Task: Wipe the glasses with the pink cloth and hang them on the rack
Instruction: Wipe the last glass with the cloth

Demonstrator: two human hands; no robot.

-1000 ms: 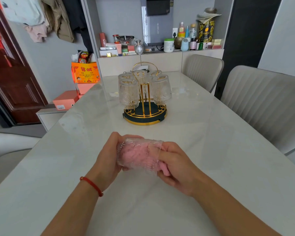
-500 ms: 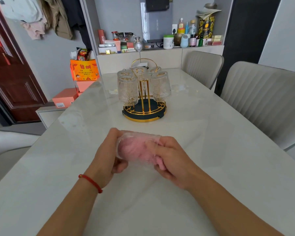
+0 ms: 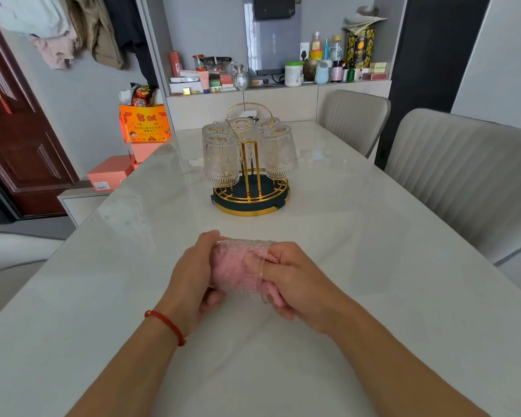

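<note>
A clear ribbed glass (image 3: pixel 241 260) lies sideways between my hands above the table, its mouth toward the right. My left hand (image 3: pixel 193 281) grips its base end. The pink cloth (image 3: pixel 272 291) is stuffed inside the glass, and the fingers of my right hand (image 3: pixel 295 284) are pushed into the mouth with it. Farther back on the table stands a gold rack (image 3: pixel 250 176) with a dark round base. Several ribbed glasses (image 3: pixel 221 159) hang upside down on it.
A white marble table (image 3: pixel 358 251) spreads around my hands. Two grey chairs (image 3: pixel 463 176) stand along its right side. A cluttered sideboard (image 3: pixel 277 94) sits behind the table, with orange boxes (image 3: pixel 145 124) at the back left.
My hands and the glass have stayed near the table's front. The right hand's fingers have shifted a little inside the glass with the cloth.
</note>
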